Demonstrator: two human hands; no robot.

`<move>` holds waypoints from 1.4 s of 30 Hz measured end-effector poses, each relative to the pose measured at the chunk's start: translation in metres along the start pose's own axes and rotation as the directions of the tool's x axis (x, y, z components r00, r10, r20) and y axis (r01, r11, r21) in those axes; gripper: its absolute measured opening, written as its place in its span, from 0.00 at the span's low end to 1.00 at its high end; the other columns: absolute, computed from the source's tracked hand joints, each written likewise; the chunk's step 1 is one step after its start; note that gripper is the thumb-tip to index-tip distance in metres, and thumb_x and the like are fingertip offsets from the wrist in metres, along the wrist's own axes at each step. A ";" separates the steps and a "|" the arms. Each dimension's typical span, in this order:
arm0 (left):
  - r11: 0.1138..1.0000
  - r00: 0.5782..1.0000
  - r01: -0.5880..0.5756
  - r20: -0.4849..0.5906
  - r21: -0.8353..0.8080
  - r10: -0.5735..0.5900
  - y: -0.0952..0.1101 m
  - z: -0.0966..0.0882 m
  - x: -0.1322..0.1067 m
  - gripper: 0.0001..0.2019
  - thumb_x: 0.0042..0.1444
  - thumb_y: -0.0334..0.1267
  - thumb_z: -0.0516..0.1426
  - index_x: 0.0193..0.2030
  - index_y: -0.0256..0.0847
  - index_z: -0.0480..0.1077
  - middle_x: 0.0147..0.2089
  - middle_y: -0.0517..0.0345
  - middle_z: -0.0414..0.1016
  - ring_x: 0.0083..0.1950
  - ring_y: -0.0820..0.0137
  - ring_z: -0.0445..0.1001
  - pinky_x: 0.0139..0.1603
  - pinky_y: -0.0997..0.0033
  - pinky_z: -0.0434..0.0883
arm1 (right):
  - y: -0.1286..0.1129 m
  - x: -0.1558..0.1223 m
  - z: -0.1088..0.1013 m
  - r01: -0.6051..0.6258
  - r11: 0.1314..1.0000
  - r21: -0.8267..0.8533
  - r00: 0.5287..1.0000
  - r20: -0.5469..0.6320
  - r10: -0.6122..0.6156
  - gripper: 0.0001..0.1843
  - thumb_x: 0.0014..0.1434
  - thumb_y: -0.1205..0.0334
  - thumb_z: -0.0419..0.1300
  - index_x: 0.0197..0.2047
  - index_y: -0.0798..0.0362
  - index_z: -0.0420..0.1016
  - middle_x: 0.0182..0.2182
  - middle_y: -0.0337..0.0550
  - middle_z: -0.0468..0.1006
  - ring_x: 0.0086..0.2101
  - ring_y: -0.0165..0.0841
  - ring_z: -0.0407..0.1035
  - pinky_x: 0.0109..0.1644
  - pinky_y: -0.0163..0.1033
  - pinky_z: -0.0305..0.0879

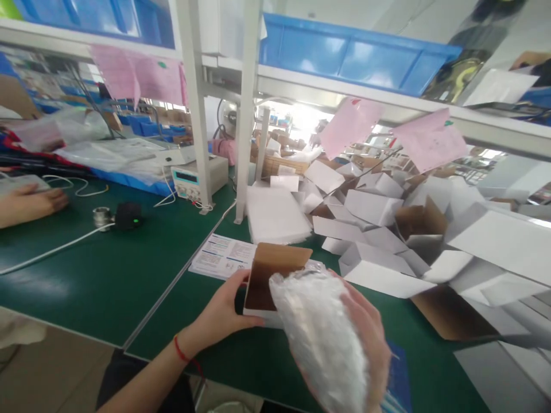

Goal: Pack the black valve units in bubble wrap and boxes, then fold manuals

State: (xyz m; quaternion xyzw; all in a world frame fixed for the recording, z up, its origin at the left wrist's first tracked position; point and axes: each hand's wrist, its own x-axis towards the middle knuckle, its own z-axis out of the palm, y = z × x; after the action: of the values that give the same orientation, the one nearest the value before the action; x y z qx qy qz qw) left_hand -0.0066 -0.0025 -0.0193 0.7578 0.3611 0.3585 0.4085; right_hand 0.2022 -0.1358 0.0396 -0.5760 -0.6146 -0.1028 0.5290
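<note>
One open box (278, 259) stands with the left hand (228, 307) gripping its left end. The right hand (371, 330) clasps a wrapped bundle (321, 330), not yet inside.

Bright far-centre glare, pale sheen on glossy green tabletop (99, 281) at left, silvery plastic-wrapped bundle (321, 338) softly blurred near right, edges stretched

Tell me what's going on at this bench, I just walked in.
A person steadies an open box on the green table with the left hand. The right hand holds a plastic-wrapped bundle, which overlaps the box's opening in this view; whether its tip is inside is unclear. Open white boxes lie heaped to the right, and another person's hand rests at the far left.
</note>
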 end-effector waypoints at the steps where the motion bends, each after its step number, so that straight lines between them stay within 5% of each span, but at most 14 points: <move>1: 1.000 1.000 -0.008 -0.001 -0.005 0.008 0.001 0.001 0.000 0.37 0.45 0.42 0.73 0.62 0.44 0.67 0.60 0.48 0.77 0.60 0.49 0.76 0.63 0.48 0.73 | -0.005 0.011 0.008 0.110 0.994 -0.007 0.994 -0.007 -0.110 0.38 0.58 0.67 0.66 0.68 0.36 0.62 0.61 0.49 0.71 0.60 0.53 0.69 0.57 0.64 0.74; 4: 1.000 1.000 -0.021 0.003 -0.014 0.021 0.004 0.001 -0.002 0.37 0.45 0.40 0.73 0.61 0.43 0.66 0.56 0.50 0.78 0.55 0.52 0.78 0.58 0.50 0.75 | -0.014 0.035 0.024 0.346 0.923 -0.169 0.934 0.152 -0.323 0.33 0.55 0.72 0.60 0.64 0.49 0.66 0.54 0.56 0.74 0.52 0.50 0.72 0.51 0.58 0.75; 7: 0.999 0.999 -0.033 0.011 -0.017 0.033 0.004 0.000 -0.001 0.38 0.42 0.38 0.75 0.60 0.43 0.66 0.56 0.51 0.77 0.55 0.52 0.77 0.58 0.49 0.75 | -0.019 0.053 0.026 0.339 0.897 -0.285 0.883 0.425 -0.200 0.31 0.48 0.70 0.60 0.58 0.52 0.71 0.47 0.55 0.77 0.45 0.50 0.74 0.45 0.55 0.73; 11: 0.999 0.997 -0.051 0.049 -0.014 0.052 0.004 -0.004 0.010 0.42 0.38 0.38 0.77 0.60 0.42 0.66 0.56 0.50 0.77 0.57 0.50 0.77 0.60 0.48 0.74 | -0.024 0.084 0.024 0.278 0.911 -0.305 0.751 0.661 -0.008 0.26 0.46 0.68 0.65 0.51 0.50 0.76 0.45 0.52 0.80 0.44 0.49 0.74 0.47 0.51 0.71; 15: 0.997 0.994 -0.083 0.072 0.007 0.082 0.004 -0.007 0.016 0.41 0.38 0.38 0.77 0.60 0.42 0.67 0.56 0.49 0.77 0.57 0.50 0.77 0.59 0.49 0.75 | -0.024 0.112 0.031 0.280 0.941 -0.187 0.595 0.804 -0.017 0.19 0.49 0.62 0.71 0.46 0.49 0.79 0.39 0.46 0.81 0.39 0.42 0.76 0.41 0.41 0.69; 18: 0.993 0.992 -0.108 0.068 0.040 0.105 0.003 -0.007 0.015 0.40 0.40 0.38 0.77 0.61 0.43 0.67 0.57 0.49 0.77 0.58 0.49 0.77 0.60 0.47 0.75 | -0.024 0.120 0.034 0.297 0.944 -0.144 0.530 0.847 -0.037 0.19 0.48 0.60 0.73 0.45 0.49 0.81 0.37 0.44 0.81 0.36 0.39 0.76 0.40 0.39 0.68; 21: 0.989 0.990 -0.131 0.061 0.074 0.126 0.006 -0.015 0.011 0.40 0.41 0.36 0.76 0.61 0.42 0.67 0.59 0.47 0.76 0.60 0.48 0.76 0.62 0.43 0.74 | -0.023 0.114 0.028 0.289 0.942 -0.171 0.542 0.840 -0.014 0.30 0.50 0.59 0.74 0.57 0.49 0.77 0.45 0.47 0.81 0.43 0.45 0.77 0.46 0.46 0.72; 24: 0.960 0.969 -0.241 -0.012 0.144 0.246 0.021 -0.031 0.004 0.38 0.50 0.37 0.73 0.66 0.44 0.63 0.65 0.44 0.70 0.67 0.49 0.70 0.69 0.42 0.68 | -0.015 0.102 0.011 0.277 0.943 -0.183 0.653 0.756 -0.046 0.39 0.50 0.62 0.75 0.64 0.51 0.69 0.55 0.51 0.76 0.50 0.48 0.75 0.53 0.53 0.73; 26: 0.863 0.889 -0.420 -0.064 0.280 0.454 0.039 -0.042 0.000 0.32 0.58 0.37 0.69 0.67 0.46 0.63 0.65 0.44 0.71 0.67 0.53 0.70 0.69 0.46 0.69 | -0.006 0.095 0.000 0.292 0.944 -0.150 0.734 0.668 -0.121 0.28 0.53 0.64 0.73 0.56 0.50 0.73 0.52 0.50 0.77 0.48 0.47 0.76 0.50 0.52 0.75; 28: 0.704 0.772 -0.580 0.002 0.409 0.635 0.061 -0.047 0.000 0.23 0.65 0.35 0.64 0.65 0.45 0.65 0.62 0.46 0.75 0.65 0.58 0.73 0.67 0.51 0.72 | 0.001 0.091 -0.008 0.340 0.936 -0.091 0.752 0.624 -0.213 0.13 0.60 0.65 0.67 0.48 0.48 0.75 0.46 0.48 0.80 0.45 0.45 0.77 0.49 0.51 0.76; 31: 0.513 0.679 -0.688 0.205 0.513 0.705 0.089 -0.044 0.007 0.13 0.69 0.31 0.56 0.59 0.39 0.71 0.57 0.48 0.80 0.59 0.61 0.78 0.67 0.54 0.73 | 0.006 0.091 -0.010 0.424 0.906 -0.009 0.706 0.630 -0.324 0.06 0.66 0.66 0.62 0.45 0.48 0.78 0.44 0.47 0.82 0.44 0.43 0.78 0.57 0.54 0.73; 36: 0.447 0.740 -0.636 0.334 0.629 0.584 0.101 -0.026 0.021 0.11 0.71 0.36 0.54 0.52 0.35 0.76 0.53 0.46 0.83 0.54 0.59 0.81 0.64 0.52 0.75 | 0.002 0.092 -0.003 0.427 0.903 -0.041 0.641 0.718 -0.271 0.05 0.63 0.60 0.67 0.42 0.50 0.81 0.41 0.47 0.83 0.43 0.45 0.78 0.62 0.59 0.69; 42: 0.348 0.764 -0.610 0.413 0.712 0.495 0.077 0.004 0.017 0.06 0.62 0.28 0.59 0.42 0.36 0.79 0.45 0.46 0.85 0.47 0.58 0.82 0.61 0.53 0.76 | -0.001 0.068 0.020 0.567 0.810 -0.149 0.523 0.825 -0.214 0.16 0.57 0.50 0.73 0.41 0.54 0.85 0.32 0.49 0.81 0.37 0.46 0.77 0.68 0.65 0.60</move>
State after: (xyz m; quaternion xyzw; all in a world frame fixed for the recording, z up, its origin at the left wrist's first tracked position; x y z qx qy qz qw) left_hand 0.0250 -0.0205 0.0507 0.9527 0.1793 0.2178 -0.1130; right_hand 0.2060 -0.0803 0.0842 -0.4997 -0.8608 -0.0868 0.0422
